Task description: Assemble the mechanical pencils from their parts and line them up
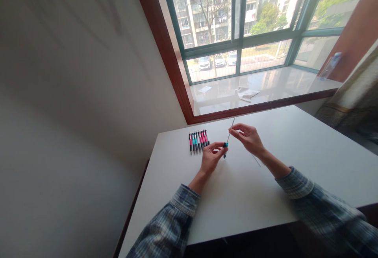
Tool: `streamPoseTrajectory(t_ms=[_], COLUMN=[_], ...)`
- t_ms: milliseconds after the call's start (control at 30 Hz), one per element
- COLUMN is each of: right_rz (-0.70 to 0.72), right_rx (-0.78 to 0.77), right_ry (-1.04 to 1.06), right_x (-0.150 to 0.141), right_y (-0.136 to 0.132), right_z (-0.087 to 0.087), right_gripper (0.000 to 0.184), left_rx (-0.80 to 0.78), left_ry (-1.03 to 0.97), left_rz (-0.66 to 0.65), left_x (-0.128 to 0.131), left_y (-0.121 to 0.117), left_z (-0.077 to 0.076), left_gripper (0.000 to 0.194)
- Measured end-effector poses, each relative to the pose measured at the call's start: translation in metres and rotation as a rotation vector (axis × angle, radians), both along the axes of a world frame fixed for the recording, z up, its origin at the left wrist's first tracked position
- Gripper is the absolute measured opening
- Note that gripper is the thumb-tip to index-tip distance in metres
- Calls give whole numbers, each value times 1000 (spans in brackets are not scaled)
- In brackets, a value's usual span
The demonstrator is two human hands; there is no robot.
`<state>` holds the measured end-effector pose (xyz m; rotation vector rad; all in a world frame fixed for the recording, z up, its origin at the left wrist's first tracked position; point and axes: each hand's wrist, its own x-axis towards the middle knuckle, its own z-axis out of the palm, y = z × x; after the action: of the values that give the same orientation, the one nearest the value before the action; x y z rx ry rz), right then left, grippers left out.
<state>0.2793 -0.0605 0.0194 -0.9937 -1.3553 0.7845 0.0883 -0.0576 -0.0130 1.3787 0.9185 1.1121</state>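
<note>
**Left hand [210, 159] and right hand [247, 138] meet at a slim refill [229, 136]**

In the head view, the left hand's fingers [217, 147] close around a short dark pen barrel [225, 151] with a teal collar [225, 144], and its dark lower end shows just below them. The right hand's fingers [233, 129] curl into a tight pinch on the upper part of the slim refill, whose top end sticks out past them. The refill's lower end meets the teal collar, so both pieces lie along one line. That long axis leans steeply, its upper end pointing away from the person and slightly right, toward the window.

Both hands are held above a white table [251, 199], with plaid sleeves [295, 183] at the wrists. Just left of the left hand, a row of pens [198, 140] with pink and teal grips lies side by side. A thin pale strip [256, 160] lies near the right wrist. Beyond, a white cloth [247, 93] and a paper slip [204, 89] rest on the window sill [265, 81].
</note>
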Motion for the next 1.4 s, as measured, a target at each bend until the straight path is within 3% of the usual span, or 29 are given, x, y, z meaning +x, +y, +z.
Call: streamPoseTrajectory(t_ms=[367,533,700,900,1033,1267,1400], right_rz=[153,56,204,313,315,277,293], right_rx=[6,88,44,-18,-15,-11,-21], right_ry=[-301,-638,-954,-1010,-1028,-1050,-1032], right_x=[6,40,82,97,97,96,95], right_y=[-2,9,25,26,25,21,21], right_z=[5,5,-5,-19,-21,-18,-22], right_gripper=[32,23,15,19,15,33,34], left_rx=[-35,-88,-135,-135,-147,-154,-156], left_ry=[-64,-147,-215,-211,-216,-196,-181], left_rz=[-16,0,26,33,32,30,37], left_x=[-2,-5,-5,-4,-3,-3,-3], left_y=[0,-1,-1,-1,-1,-1,-1], left_z=[3,-2,-3,-2,-2,-1,0], left_gripper=[32,33,35,34,32,31,30])
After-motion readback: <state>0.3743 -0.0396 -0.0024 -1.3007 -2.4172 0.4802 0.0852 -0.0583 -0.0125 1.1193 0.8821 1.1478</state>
